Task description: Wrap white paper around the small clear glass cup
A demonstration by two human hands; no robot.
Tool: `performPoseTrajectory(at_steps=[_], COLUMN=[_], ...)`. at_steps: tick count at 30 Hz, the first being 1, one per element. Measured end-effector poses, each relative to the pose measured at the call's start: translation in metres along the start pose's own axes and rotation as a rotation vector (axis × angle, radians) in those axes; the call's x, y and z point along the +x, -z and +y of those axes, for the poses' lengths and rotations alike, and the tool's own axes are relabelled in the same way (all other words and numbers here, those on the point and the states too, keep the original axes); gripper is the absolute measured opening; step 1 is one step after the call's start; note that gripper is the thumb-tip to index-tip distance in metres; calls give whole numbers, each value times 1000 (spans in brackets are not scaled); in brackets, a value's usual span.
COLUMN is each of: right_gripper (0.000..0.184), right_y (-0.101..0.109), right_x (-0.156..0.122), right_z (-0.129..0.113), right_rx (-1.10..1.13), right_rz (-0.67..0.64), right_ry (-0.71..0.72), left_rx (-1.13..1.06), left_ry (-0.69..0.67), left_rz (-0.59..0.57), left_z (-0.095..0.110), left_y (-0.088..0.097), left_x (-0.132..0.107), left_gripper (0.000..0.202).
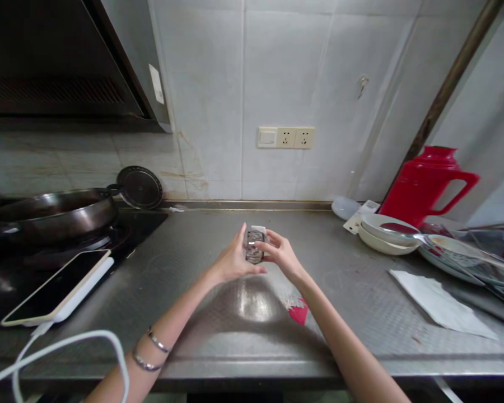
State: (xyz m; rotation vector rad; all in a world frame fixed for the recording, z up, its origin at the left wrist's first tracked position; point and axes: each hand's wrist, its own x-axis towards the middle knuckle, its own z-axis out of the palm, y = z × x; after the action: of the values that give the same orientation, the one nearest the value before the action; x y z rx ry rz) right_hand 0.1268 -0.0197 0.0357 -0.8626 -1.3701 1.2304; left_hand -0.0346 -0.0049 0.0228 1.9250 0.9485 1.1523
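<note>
Between my two hands is a small grey-and-dark patterned block (pixel 254 253), upright over the middle of the metal counter, with a white piece at its top edge. I cannot make out its exact kind. My left hand (pixel 234 258) holds it from the left, fingers up along its side and thumb stretched out below. From the right, my right hand (pixel 280 254) grips it with bent fingers touching its face and edge. Part of the block is hidden by the fingers. On the counter near my right forearm lies a red, ragged-edged patch (pixel 298 312).
At left, a steel pan (pixel 63 215) sits on the black stove, with a phone (pixel 59 288) on a white power bank and its cable in front. Stacked bowls (pixel 386 235), a red thermos (pixel 428 182), plates and a white paper napkin (pixel 441 302) occupy the right.
</note>
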Motion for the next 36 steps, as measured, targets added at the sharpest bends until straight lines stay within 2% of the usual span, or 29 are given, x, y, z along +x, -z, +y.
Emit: performPoseTrajectory(at_steps=[2,4,8,11,14,17,21,23,24,28,30,34,36], right_gripper=[42,41,42,45,48,50,35,29,27,23,26,33,32], right_y=[1,2,2,1,1,2,6,11,14,22,22,10,4], right_x=[1,2,3,5,7,7,8,8,9,10,10,6,2], right_z=[0,1,8,12,13,12,12,13,13,12,10,9,9], right_rx=[36,59,72,65,89,132,-3,-149,-241,-564,-561,-475,-476], right_rz=[13,12,10,36,76,101,113,157,206,444,422,224,173], right_ry=[-54,-100,-152,-168,-199,-204,-191,-132,-58,368,444,382,406], left_rx=[88,151,248,298,303,279,169,63,13,-36,-9,35,46], left_ry=[-58,-127,-198,-186,-170,-198,-180,-115,-82,-32,-30,-39,-51], left_rz=[-17,-30,-46,-45,-23,-15,-18,-57,-73,-54,-42,-33,-26], left_z=[-2,-4,-8,-10,-12,-14,-13,-10,-9,-8,-9,-15,-17], left_y=[6,8,5,1,-1,-2,-6,-8,-9,-14,-15,-18,-18], left_x=[0,0,-1,-1,-1,-1,-2,-3,-4,-6,-6,-6,-5], left_gripper=[125,126,120,107,95,93,93,93,93,89,86,87,86])
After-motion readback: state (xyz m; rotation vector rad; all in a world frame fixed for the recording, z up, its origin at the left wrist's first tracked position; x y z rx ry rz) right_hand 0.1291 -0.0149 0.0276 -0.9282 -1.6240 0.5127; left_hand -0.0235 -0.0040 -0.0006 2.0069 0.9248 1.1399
